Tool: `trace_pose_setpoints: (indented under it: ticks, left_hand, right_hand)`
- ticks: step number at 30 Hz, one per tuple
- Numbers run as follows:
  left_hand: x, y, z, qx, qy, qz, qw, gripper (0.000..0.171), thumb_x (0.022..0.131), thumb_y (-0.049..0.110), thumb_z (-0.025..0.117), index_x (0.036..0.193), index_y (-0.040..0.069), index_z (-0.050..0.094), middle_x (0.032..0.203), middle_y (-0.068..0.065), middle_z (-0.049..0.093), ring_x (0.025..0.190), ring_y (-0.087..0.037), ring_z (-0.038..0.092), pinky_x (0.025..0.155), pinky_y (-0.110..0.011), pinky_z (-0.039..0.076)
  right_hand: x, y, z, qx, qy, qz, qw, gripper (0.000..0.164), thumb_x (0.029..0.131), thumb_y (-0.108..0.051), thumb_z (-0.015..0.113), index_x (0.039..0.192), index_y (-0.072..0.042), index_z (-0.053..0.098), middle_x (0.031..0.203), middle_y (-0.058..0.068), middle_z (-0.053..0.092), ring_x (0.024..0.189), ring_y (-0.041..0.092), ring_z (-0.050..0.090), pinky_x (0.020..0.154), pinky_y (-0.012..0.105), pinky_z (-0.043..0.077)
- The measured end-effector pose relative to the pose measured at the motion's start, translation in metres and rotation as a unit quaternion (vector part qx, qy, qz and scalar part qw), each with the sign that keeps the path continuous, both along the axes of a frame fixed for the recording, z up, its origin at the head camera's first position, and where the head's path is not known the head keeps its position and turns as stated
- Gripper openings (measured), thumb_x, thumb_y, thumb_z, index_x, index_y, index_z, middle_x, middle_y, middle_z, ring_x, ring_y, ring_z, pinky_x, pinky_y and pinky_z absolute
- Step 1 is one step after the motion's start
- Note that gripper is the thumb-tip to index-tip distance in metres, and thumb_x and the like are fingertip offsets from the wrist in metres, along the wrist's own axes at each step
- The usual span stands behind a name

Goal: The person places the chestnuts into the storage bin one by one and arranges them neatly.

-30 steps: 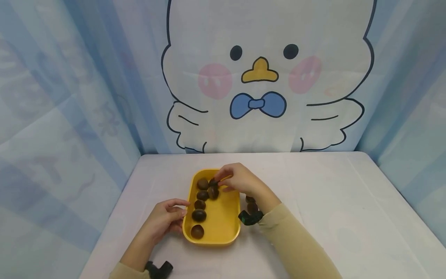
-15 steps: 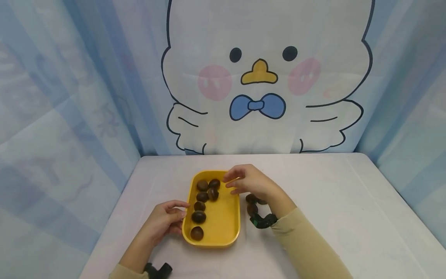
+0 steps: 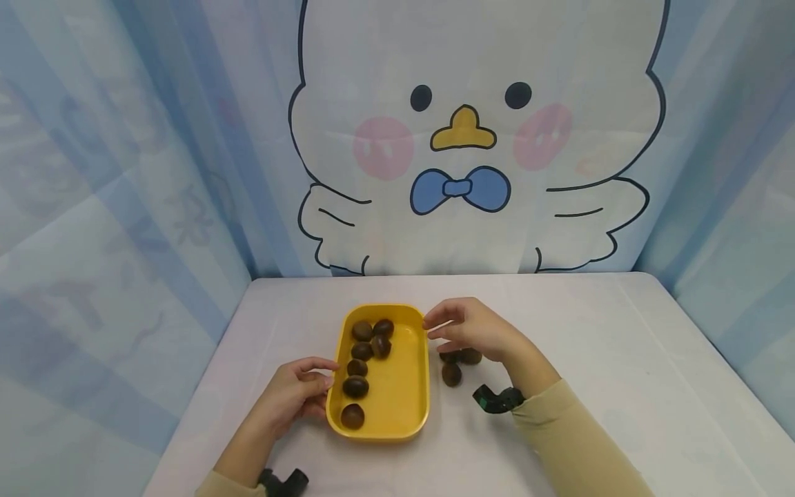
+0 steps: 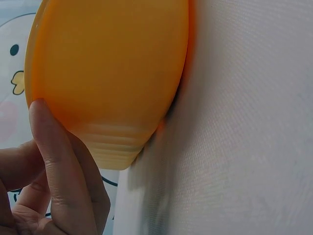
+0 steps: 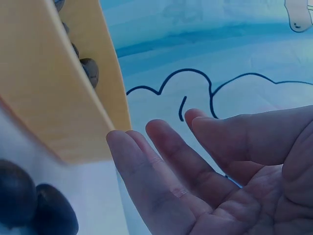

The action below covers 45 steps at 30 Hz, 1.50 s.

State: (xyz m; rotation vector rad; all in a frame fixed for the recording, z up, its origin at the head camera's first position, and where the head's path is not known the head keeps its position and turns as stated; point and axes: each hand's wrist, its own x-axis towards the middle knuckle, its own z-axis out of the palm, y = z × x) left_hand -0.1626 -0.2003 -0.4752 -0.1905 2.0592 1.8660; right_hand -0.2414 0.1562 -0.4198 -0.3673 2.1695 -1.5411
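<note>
A yellow tray (image 3: 397,400) lies on the table with several smooth, rounded dark brown pieces (image 3: 355,386), like pebbles or chestnuts, along its left side and far left part. My left hand (image 3: 301,390) rests at the tray's left side, fingertips touching its outer wall near the rim, as the left wrist view shows too. My right hand (image 3: 468,328) hovers at the tray's far right edge, fingers apart and loosely bent, with nothing in them. Under and in front of it, three more brown pieces (image 3: 451,374) lie on the table, partly hidden by the hand.
The table (image 3: 590,359) has a pale cloth. Behind it hangs a curtain (image 3: 459,241) with a cartoon bird print, and blue-white curtains close off both sides. Dark wrist cameras (image 3: 497,399) sit on both wrists.
My right hand has let go of a brown piece at the tray's far end and moved right, out past the rim, towards the pieces on the table. The left hand stays put.
</note>
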Motion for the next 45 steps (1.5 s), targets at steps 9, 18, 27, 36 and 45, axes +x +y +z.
trace_pose_setpoints:
  ticks: [9, 18, 27, 36, 45]
  left_hand:
    - [0.0, 0.0, 0.0, 0.0, -0.001, -0.003, 1.0, 0.037, 0.1, 0.006, 0.07, 0.137, -0.001, 0.067, 0.089, -0.005, 0.077, 0.063, -0.014, 0.066, 0.057, -0.027, 0.063]
    - [0.0, 0.0, 0.0, 0.002, -0.001, -0.005, 1.0, 0.037, 0.101, 0.006, 0.07, 0.137, -0.001, 0.067, 0.089, -0.004, 0.077, 0.063, -0.014, 0.065, 0.057, -0.028, 0.063]
    - [0.0, 0.001, 0.0, 0.0, -0.002, 0.0, 1.0, 0.036, 0.101, 0.006, 0.071, 0.136, 0.0, 0.068, 0.089, -0.005, 0.076, 0.063, -0.014, 0.065, 0.057, -0.028, 0.063]
    - [0.0, 0.0, -0.001, 0.009, 0.0, -0.004, 1.0, 0.035, 0.1, 0.006, 0.071, 0.134, -0.001, 0.068, 0.088, -0.005, 0.077, 0.063, -0.014, 0.065, 0.057, -0.028, 0.063]
    - [-0.001, -0.001, 0.0, 0.008, -0.002, 0.0, 1.0, 0.035, 0.1, 0.006, 0.07, 0.135, -0.001, 0.067, 0.088, -0.004, 0.076, 0.063, -0.013, 0.065, 0.057, -0.027, 0.063]
  right_hand:
    - [0.005, 0.028, -0.01, 0.01, 0.008, -0.021, 1.0, 0.029, 0.102, -0.006, 0.066, 0.13, -0.001, 0.069, 0.141, 0.027, 0.065, 0.126, 0.038, 0.071, 0.095, 0.041, 0.067]
    - [0.007, 0.049, -0.02, 0.019, 0.011, -0.039, 0.999, 0.031, 0.102, -0.01, 0.069, 0.131, 0.001, 0.067, 0.141, 0.026, 0.065, 0.126, 0.04, 0.069, 0.096, 0.042, 0.066]
    - [0.012, 0.062, -0.027, 0.047, 0.017, -0.06, 0.997, 0.036, 0.099, -0.006, 0.067, 0.134, 0.006, 0.064, 0.141, 0.028, 0.065, 0.115, 0.031, 0.071, 0.095, 0.042, 0.066]
    - [0.012, 0.067, -0.045, 0.058, 0.019, -0.1, 0.993, 0.041, 0.092, -0.004, 0.075, 0.132, 0.007, 0.066, 0.137, 0.027, 0.068, 0.114, 0.027, 0.07, 0.089, 0.034, 0.065]
    - [0.011, 0.062, -0.058, 0.11, 0.036, -0.105, 0.988, 0.04, 0.086, -0.002, 0.08, 0.125, 0.002, 0.071, 0.118, 0.018, 0.074, 0.102, 0.023, 0.067, 0.079, 0.03, 0.059]
